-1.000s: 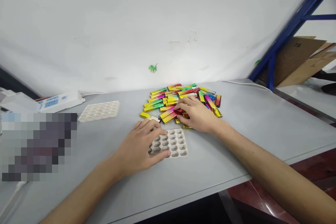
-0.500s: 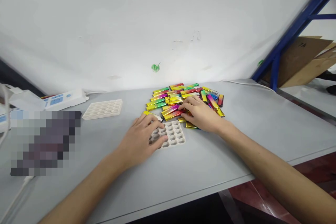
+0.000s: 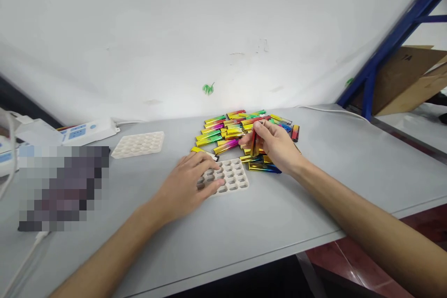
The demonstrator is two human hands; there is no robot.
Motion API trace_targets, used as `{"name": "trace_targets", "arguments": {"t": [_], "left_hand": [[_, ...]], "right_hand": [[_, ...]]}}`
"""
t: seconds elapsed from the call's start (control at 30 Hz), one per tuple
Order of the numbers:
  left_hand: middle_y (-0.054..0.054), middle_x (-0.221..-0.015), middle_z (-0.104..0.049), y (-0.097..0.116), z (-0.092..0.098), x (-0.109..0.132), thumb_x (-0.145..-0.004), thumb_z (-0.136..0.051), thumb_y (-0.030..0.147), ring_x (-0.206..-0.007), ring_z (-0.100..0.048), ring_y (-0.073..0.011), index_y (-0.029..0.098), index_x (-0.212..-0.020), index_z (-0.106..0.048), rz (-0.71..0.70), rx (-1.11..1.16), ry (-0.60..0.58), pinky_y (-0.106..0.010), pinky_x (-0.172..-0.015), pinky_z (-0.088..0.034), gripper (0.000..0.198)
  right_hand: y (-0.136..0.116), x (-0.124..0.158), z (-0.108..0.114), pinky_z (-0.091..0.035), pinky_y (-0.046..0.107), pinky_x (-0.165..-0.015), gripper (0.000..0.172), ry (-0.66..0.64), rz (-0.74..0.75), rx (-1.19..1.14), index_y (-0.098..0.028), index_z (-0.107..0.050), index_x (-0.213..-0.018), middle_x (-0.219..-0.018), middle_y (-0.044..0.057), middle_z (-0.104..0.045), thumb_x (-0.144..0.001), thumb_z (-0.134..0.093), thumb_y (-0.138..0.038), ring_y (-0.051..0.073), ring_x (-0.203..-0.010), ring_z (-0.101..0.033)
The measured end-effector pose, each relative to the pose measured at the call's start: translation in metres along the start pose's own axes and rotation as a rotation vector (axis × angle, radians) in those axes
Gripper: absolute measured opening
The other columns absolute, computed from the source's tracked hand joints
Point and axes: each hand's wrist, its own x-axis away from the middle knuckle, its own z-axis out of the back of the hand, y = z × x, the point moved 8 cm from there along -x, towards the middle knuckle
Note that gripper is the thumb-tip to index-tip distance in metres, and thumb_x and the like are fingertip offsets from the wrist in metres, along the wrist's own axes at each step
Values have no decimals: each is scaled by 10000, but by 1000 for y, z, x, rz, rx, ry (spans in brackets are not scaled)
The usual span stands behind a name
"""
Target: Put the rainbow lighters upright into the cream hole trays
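Note:
My left hand (image 3: 190,184) lies with spread fingers over the left part of a white slotted tray (image 3: 240,186), thumb and fingertips touching its top. The tray has rows of oblong slots, and those on the right show nothing in them. In my right hand (image 3: 279,149) a shiny red-and-gold flat stick (image 3: 256,145) is pinched between thumb and fingers, tilted nearly upright. Behind and under that hand spreads a pile of similar metallic sticks (image 3: 209,137) in gold, green, pink, red and blue. One gold-and-white stick (image 3: 202,151) lies just beyond my left fingers.
A second white slotted tray (image 3: 138,144) lies to the left. Beyond it are a white power strip (image 3: 87,130) and cables. A pixelated dark object (image 3: 66,191) rests at the table's left. A wall closes off the back; a blue metal frame (image 3: 368,95) and cardboard (image 3: 401,79) stand right.
My right hand has turned palm inward and lifted a red-and-gold stick from the pile's front. The left hand stays on the tray. The view has shifted slightly.

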Motion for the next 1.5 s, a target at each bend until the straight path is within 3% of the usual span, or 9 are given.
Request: {"name": "trace_targets", "arguments": {"t": [0.2,0.27,0.43,0.53,0.7,0.83,1.07,1.33,1.5], "left_hand": [[-45,-1191,-663,6,4,1,-958,-594,417,-1121,-614,-253,267,-1109,-652,-46,11,-13,-454,-985,-497,221],[-44,-1173,-668,9,6,1,-959,-588,399,-1123,-615,-249,264,-1092,-648,-69,9,-22,-443,-978,-507,198],[-47,-1165,-668,12,7,1,-968,-578,395,-1126,-605,-245,253,-1100,-631,-92,1,-37,-446,-982,-513,201],[-46,-1163,-671,12,7,2,-967,-583,392,-1127,-603,-242,253,-1106,-630,-98,6,-36,-444,-993,-510,203],[-46,-1173,-674,12,8,2,-966,-587,388,-1134,-604,-240,256,-1114,-630,-102,7,-37,-436,-1001,-509,203],[-46,-1161,-677,11,8,2,-966,-583,384,-1128,-608,-243,256,-1103,-632,-102,-3,-37,-443,-1002,-509,194],[-41,-1158,-682,12,9,2,-966,-579,368,-1130,-613,-240,261,-1105,-634,-101,2,-39,-424,-993,-512,183],[-46,-1159,-678,12,8,2,-977,-570,363,-1124,-603,-235,255,-1105,-624,-110,-7,-36,-420,-988,-504,176],[-51,-1163,-680,11,9,1,-971,-574,394,-1126,-601,-246,254,-1106,-627,-92,-18,-42,-433,-1000,-491,202]], "right_hand": [[6,2,-2,-240,213,-395,399,31,-48,17,-231,-502,-841,-588,-95,-433,-909,-659,-592,57,-404,-333],[5,2,-2,-213,214,-391,383,44,-72,31,-218,-538,-846,-598,-85,-416,-914,-650,-578,57,-420,-322],[-1,3,-4,-348,237,-410,355,12,-25,45,-246,-547,-957,-676,-53,-541,-932,-612,-593,103,-480,-472],[2,4,-5,-271,228,-393,372,0,-42,2,-268,-561,-988,-599,-87,-419,-927,-601,-633,92,-430,-350],[4,4,-2,-107,263,-424,650,35,-106,-69,-223,-421,-571,-500,-80,-200,-923,-442,-769,81,-441,-128],[0,4,5,-78,280,-419,665,95,-148,-101,-240,-285,-503,-473,-70,-169,-929,-423,-732,90,-440,-95],[-2,3,11,-83,268,-405,564,129,-167,-181,-236,-316,-484,-461,-65,-165,-946,-415,-543,90,-425,-92],[1,4,6,-75,270,-401,679,85,-198,-141,-243,-272,-504,-477,-78,-156,-899,-432,-771,80,-425,-88],[6,5,8,-73,266,-399,600,108,-238,-148,-242,-284,-493,-465,-71,-174,-935,-440,-618,81,-422,-90]]}}
